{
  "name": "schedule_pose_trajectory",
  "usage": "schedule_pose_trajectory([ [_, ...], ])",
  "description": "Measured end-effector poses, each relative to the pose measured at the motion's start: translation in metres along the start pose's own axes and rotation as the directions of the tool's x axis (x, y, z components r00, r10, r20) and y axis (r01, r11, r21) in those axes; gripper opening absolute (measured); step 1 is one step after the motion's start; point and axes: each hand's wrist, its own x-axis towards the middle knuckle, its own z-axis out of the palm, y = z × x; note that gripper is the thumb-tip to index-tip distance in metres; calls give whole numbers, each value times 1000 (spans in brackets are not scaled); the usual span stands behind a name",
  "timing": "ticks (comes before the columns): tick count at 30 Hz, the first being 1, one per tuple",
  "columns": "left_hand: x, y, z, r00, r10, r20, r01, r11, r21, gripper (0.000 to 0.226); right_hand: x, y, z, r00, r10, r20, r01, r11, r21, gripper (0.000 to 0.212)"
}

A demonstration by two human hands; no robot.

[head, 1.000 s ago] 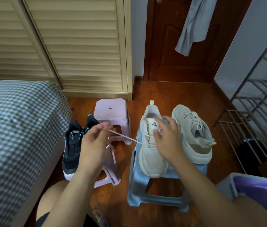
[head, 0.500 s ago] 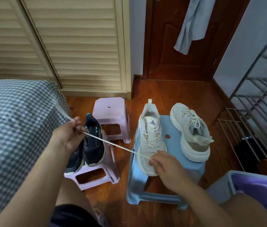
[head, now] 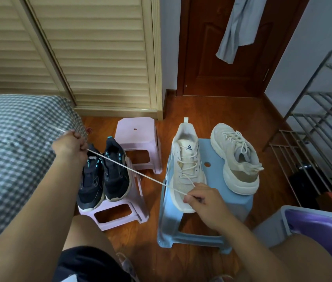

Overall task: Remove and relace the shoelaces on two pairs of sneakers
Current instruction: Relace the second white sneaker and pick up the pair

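Two cream sneakers stand on a blue stool (head: pixel 240 202). The left cream sneaker (head: pixel 185 159) has its toe towards me and its lace partly threaded. A cream shoelace (head: pixel 132 169) runs taut from it across to the left. My left hand (head: pixel 69 145) grips the lace's far end beside the bed. My right hand (head: pixel 203 198) pinches the lace at the sneaker's toe. The right cream sneaker (head: pixel 236 159) stays laced, heel towards me. A pair of black sneakers (head: pixel 102 176) sits on a pink stool (head: pixel 120 212) under the taut lace.
A checked bed (head: pixel 12 155) fills the left side. A second pink stool (head: pixel 136 137) stands behind the black pair. A metal shoe rack (head: pixel 320 123) stands at the right, a grey-and-purple bin (head: pixel 311 226) at lower right. Louvred wardrobe doors and a brown door lie ahead.
My left hand has drawn the lace further left and up towards the bed. My right hand came off the sneaker's tongue and down to its toe, pinching the lace there.
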Motion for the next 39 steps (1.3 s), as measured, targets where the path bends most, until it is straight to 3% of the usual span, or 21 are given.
schedule_pose_trajectory([
  [3,-44,13,18,987,162,7,-161,977,141,24,1,-12,-6,998,61,-2,-61,998,-12,21],
  [5,-102,1,31,926,254,279,-346,867,358,18,-2,-30,-13,993,93,-68,-88,994,66,37],
  [8,-196,-58,39,731,28,681,-542,630,556,20,-3,-62,-24,981,192,21,-174,830,531,43],
  [10,-232,-107,40,628,-31,778,-667,493,558,22,-4,-66,-20,979,201,-26,-139,758,638,33],
  [11,-239,-127,41,622,-25,782,-687,461,561,21,-4,-63,-17,967,242,-82,-131,744,656,27],
  [13,-242,-151,40,629,-78,774,-680,428,595,19,-6,-51,-18,903,414,-120,-186,626,757,22],
  [14,-244,-156,39,605,-165,779,-663,439,607,19,-5,-42,-23,856,510,-88,-208,495,844,22],
  [16,-254,-152,30,459,-427,779,-579,522,627,19,-1,-19,-42,753,658,-16,-173,221,960,20],
  [17,-259,-146,24,341,-540,769,-573,529,626,21,4,-7,-53,705,708,-44,-162,220,962,19],
  [18,-265,-139,18,225,-609,761,-626,508,592,26,10,7,-60,672,730,-124,-215,352,911,19],
  [19,-264,-136,11,121,-644,755,-693,490,529,32,16,18,-64,675,699,-235,-307,556,772,18],
  [20,-262,-134,4,36,-652,757,-742,490,458,36,23,23,-64,720,612,-327,-377,741,555,17],
  [21,-258,-132,2,-4,-659,752,-772,480,416,38,28,25,-61,783,501,-368,-390,857,336,15],
  [23,-249,-134,7,39,-608,793,-808,449,383,38,35,22,-53,873,347,-344,-330,938,109,13],
  [24,-244,-138,12,123,-542,831,-817,421,395,37,37,20,-49,895,300,-330,-298,953,55,11],
  [26,-224,-144,30,451,-293,843,-790,309,530,31,39,20,-43,921,253,-296,-271,962,-21,11],
  [27,-211,-146,42,567,-130,813,-786,209,581,27,40,20,-42,931,233,-282,-264,961,-77,13],
  [29,-189,-151,63,583,20,812,-812,-9,583,25,40,19,-40,940,182,-289,-239,955,-176,14],
  [32,-178,-159,82,578,-42,815,-800,-229,555,28,42,15,-39,939,129,-319,-214,945,-248,13],
  [35,-181,-167,91,554,9,833,-782,-339,523,24,47,10,-39,949,75,-305,-169,941,-293,13],
  [39,-178,-176,91,553,72,830,-759,-369,537,23,50,10,-37,967,54,-247,-147,916,-373,17],
])
